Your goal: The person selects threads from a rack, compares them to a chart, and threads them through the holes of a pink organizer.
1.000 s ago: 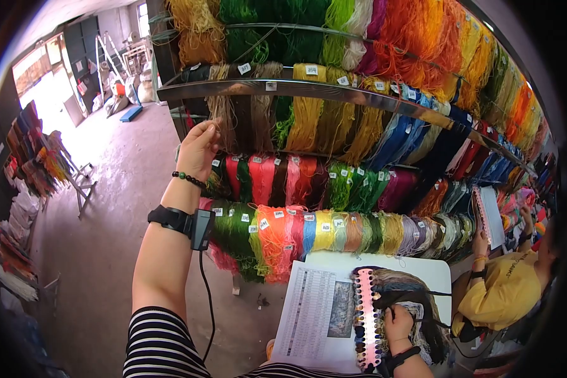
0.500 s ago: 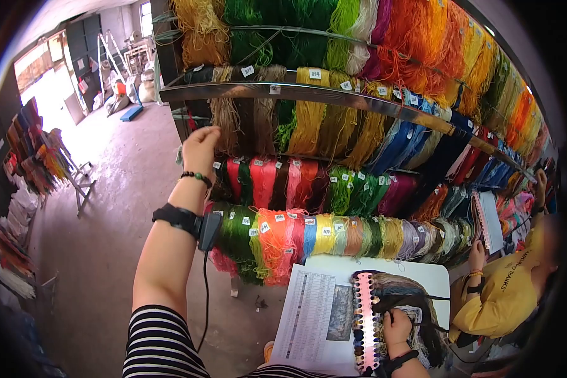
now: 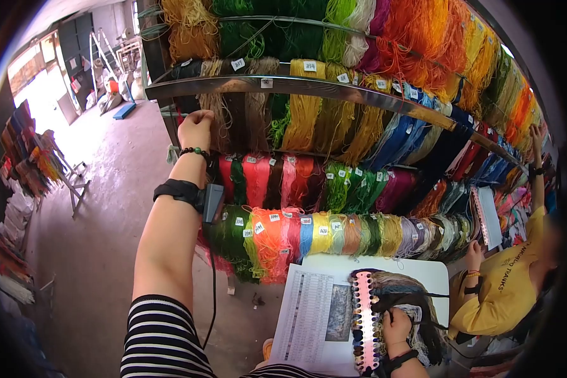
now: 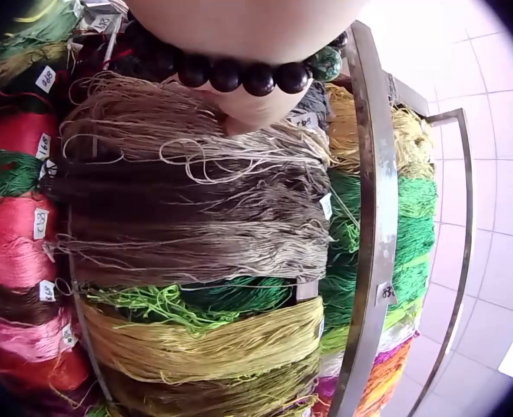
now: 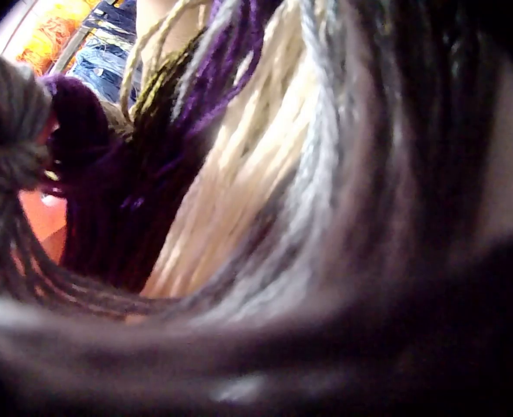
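Observation:
My left hand [image 3: 195, 132] is at the left end of the rack's middle row, beside a hank of tan thread [image 3: 215, 129]. In the left wrist view, part of the hand [image 4: 252, 113] lies over the tan threads [image 4: 126, 109]; most fingers are hidden, and whether they pinch any strand cannot be told. Lower down, my right hand [image 3: 397, 326] grips dark threads [image 3: 390, 301] beside a pink punched card [image 3: 365, 315] strung with thread bundles. Under the card are a printed sheet [image 3: 302, 315] and a white board [image 3: 431, 271]. Blurred strands [image 5: 239, 182] fill the right wrist view.
A metal rail [image 3: 353, 93] crosses in front of the labelled hanks. Below hangs a row of rolled, coloured hanks [image 3: 277, 242]. At right, a person in yellow [image 3: 498, 299] stands close to the rack. Another thread stand [image 3: 34, 151] is at left, with floor [image 3: 113, 208] between.
My left hand has shifted slightly up and left beside the tan hank. The right hand keeps its grip. The person in yellow has raised an arm toward the rack.

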A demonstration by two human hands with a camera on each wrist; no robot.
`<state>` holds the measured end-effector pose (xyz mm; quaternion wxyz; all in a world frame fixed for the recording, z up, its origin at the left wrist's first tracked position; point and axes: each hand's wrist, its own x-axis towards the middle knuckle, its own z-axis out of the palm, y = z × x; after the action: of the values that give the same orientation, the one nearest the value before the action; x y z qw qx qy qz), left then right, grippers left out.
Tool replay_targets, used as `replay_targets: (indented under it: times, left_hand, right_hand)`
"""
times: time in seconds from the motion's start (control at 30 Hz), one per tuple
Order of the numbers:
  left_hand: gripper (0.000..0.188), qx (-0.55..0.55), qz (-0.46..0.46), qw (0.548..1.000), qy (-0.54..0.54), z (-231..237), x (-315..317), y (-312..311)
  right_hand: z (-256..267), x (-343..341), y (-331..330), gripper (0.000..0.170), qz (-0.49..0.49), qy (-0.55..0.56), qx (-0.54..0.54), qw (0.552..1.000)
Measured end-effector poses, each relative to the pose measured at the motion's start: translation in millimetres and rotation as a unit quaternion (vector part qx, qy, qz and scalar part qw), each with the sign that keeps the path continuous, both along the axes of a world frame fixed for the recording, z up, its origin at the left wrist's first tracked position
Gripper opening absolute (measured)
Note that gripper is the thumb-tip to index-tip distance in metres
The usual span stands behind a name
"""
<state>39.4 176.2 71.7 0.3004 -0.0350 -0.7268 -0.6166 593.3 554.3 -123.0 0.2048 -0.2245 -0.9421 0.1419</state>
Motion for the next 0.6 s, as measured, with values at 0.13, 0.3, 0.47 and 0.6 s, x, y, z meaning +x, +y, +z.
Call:
replay_targets:
  times: [0.13,0.3,0.47,0.6]
  left_hand:
    - [0.02,0.131,-0.105,0.985,-0.047,-4.9,5.2,-8.3]
    - [0.018,0.238,-0.21,0.945,-0.075,1.4,21.9,-15.2]
    - [0.013,0.213,-0.258,0.939,-0.075,-0.3,25.7,-21.5]
    - [0.01,0.226,-0.273,0.932,-0.069,-1.7,29.9,-20.8]
  right_hand:
    - [0.1,0.6,-0.3,0.016,-0.002,-0.007,-0.006,1.0]
    - [-2.4,0.5,1.1,0.016,-0.002,-0.003,-0.003,1.0]
    - [-3.3,1.0,0.7,0.016,-0.007,-0.003,-0.005,1.0]
    - [-2.9,1.2,0.4,0.016,-0.004,0.0,-0.001,1.0]
